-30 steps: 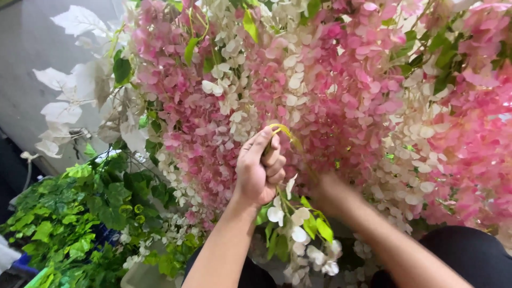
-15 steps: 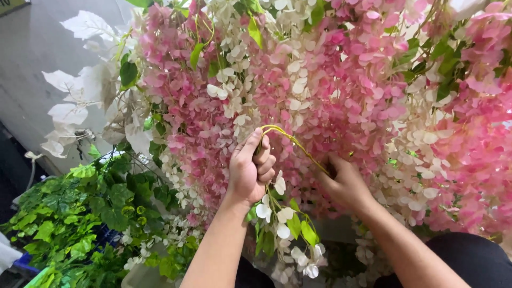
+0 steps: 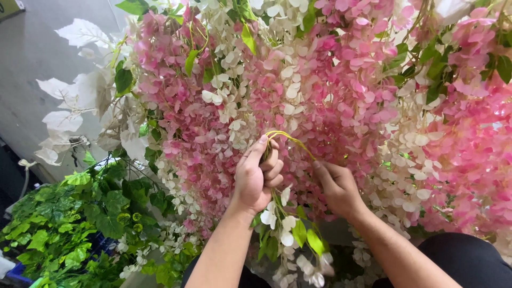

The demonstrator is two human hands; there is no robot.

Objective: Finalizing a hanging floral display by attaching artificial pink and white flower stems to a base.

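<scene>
Green leafy foliage (image 3: 58,229) lies far left, below white fabric leaves (image 3: 64,106). Centre, I see my left hand (image 3: 257,178) clenched around a thin yellow-green flower stem (image 3: 285,137), white blossoms hanging beneath. Right of it, my right hand (image 3: 337,188) pinches the stem's other end, against hanging pink-and-cream artificial blossoms (image 3: 341,96).

both hands (image 3: 258,178) on flower stem (image 3: 290,140)
</scene>
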